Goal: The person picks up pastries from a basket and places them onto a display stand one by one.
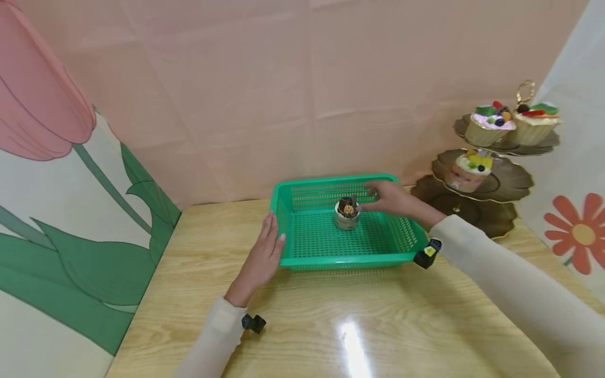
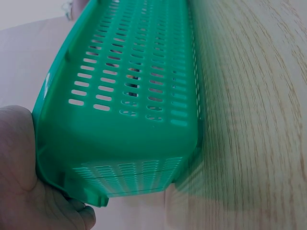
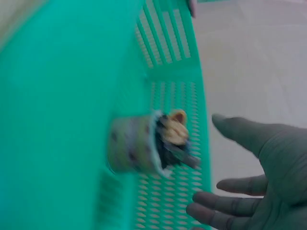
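Observation:
A small cupcake (image 1: 347,215) with dark topping and a cookie piece stands upright inside the green plastic basket (image 1: 340,259). My right hand (image 1: 388,199) hovers over the basket just right of the cupcake, thumb and fingers spread apart. In the right wrist view, a gap shows between that hand (image 3: 268,177) and the cupcake (image 3: 139,143). My left hand (image 1: 261,257) lies with extended fingers along the basket's left rim. The left wrist view has this hand (image 2: 24,177) against the outside of the basket's rim.
On the right stands a tiered brown stand (image 1: 512,178) with a gold ring on top. Two cupcakes (image 1: 489,126) sit on its upper tier and another cupcake (image 1: 468,170) on the middle one. A pink backdrop (image 1: 227,105) hangs behind the wooden table (image 1: 212,226).

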Motion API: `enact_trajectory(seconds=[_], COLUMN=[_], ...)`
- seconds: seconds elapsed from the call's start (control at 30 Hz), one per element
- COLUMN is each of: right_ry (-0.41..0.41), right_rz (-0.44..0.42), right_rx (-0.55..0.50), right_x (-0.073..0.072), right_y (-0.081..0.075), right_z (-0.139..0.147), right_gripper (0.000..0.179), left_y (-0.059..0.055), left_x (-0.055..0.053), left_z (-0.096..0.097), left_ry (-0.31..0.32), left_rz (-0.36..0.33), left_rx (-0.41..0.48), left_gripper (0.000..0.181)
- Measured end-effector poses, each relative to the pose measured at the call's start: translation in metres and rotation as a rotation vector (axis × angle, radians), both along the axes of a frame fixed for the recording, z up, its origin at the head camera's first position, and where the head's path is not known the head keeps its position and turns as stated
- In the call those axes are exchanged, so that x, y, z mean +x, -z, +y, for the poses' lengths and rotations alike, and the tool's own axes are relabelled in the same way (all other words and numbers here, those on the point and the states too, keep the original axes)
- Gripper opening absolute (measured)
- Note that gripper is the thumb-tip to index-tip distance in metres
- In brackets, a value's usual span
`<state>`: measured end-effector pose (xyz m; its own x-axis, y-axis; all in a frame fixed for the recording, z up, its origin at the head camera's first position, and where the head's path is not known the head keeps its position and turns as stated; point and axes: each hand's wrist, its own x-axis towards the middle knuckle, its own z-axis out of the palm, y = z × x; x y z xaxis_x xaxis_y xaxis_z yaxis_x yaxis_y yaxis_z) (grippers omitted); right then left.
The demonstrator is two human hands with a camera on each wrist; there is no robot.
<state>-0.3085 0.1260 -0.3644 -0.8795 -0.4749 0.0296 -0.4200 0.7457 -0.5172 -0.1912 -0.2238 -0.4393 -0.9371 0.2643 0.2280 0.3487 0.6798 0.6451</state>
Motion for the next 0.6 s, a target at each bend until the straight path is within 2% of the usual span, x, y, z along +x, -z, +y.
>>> enact_trajectory(seconds=[0.23, 0.37, 0.47, 0.6], right_ry=[0.032, 0.029, 0.002, -0.057], right_rz=[-0.119, -0.133, -0.116, -0.136], right_rx=[0.024, 0.054, 0.078, 0.062], right_x=[-0.008, -0.014, -0.021, -0.030], right_y=[0.002, 0.004, 0.008, 0.013], right_z=[-0.010, -0.013, -0.014, -0.015], right_gripper=[0.075, 0.076, 0.075, 0.074], left_y=[0.002, 0.003, 0.004, 0.004], left_x=[-0.002, -0.002, -0.002, -0.002], left_z=[0.001, 0.000, 0.000, 0.000], left_ry=[0.000, 0.009, 0.007, -0.001], left_rz=[0.015, 0.013, 0.010, 0.014], left_rx=[0.002, 0.004, 0.006, 0.005], left_gripper=[0.062, 0.062, 0.062, 0.062])
